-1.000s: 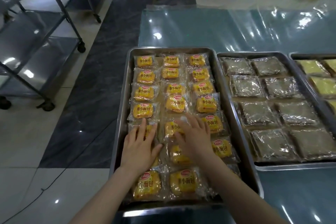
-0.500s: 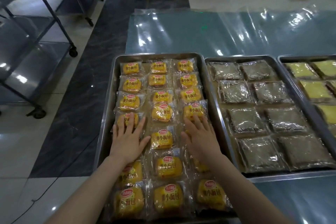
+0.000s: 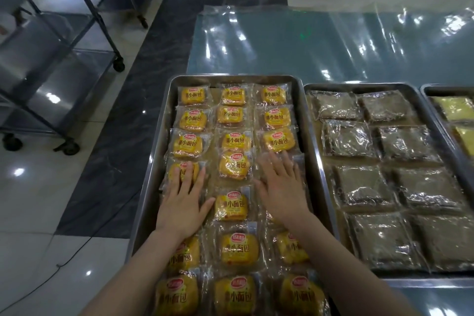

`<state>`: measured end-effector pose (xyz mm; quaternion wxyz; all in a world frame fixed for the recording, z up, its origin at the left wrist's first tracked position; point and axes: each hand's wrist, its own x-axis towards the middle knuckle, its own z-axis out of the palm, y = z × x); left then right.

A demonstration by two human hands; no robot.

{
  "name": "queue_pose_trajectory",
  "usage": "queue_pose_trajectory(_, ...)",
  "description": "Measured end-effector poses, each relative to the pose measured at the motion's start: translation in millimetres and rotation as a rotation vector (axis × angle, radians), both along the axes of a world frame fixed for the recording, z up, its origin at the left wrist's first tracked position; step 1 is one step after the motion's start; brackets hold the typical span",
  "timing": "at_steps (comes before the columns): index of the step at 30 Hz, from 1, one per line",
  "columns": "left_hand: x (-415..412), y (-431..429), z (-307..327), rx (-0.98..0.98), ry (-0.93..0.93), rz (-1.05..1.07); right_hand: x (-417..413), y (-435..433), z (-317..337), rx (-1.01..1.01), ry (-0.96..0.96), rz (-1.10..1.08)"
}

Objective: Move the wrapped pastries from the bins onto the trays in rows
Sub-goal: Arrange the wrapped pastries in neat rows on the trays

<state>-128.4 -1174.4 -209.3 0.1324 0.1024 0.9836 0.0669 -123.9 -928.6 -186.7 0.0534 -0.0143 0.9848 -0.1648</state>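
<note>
A steel tray [image 3: 156, 161] in front of me holds three rows of yellow wrapped pastries [image 3: 234, 142] with red labels. My left hand [image 3: 183, 200] lies flat, fingers spread, on the left row, its fingertips on one pastry [image 3: 179, 169]. My right hand [image 3: 280, 187] lies flat on the right row, covering a pastry just below another one [image 3: 278, 140]. Neither hand grips anything. The middle row between my hands shows uncovered pastries [image 3: 232, 206]. No bin is in view.
To the right stands a second tray [image 3: 320, 161] of dark, clear-wrapped pastries [image 3: 359, 185], and a third tray [image 3: 433, 108] with pale yellow ones at the far right. Shiny plastic sheeting [image 3: 307, 43] covers the table behind. Wheeled metal racks [image 3: 64, 59] stand on the floor at left.
My right hand has shifted from the middle row to the right row, and both hands have slid forward along the outer rows. The camera has tilted, showing more of the tray's near end.
</note>
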Motion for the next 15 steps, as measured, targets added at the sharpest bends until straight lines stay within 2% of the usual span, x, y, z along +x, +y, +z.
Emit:
queue_pose_trajectory(5, 2.7, 2.9, 1.8, -0.011, 0.01, 0.016, -29.6, -45.4, 7.4, -0.033, 0.004, 0.263)
queue_pose_trajectory(9, 3.4, 3.4, 3.8, -0.025, 0.0, 0.021, -35.1, -56.1, 0.1, 0.028, -0.135, 0.279)
queue_pose_trajectory(15, 1.3, 5.3, 8.5, -0.001, 0.039, 0.032, -26.8, -55.8, -3.4, 0.02, -0.162, 0.28)
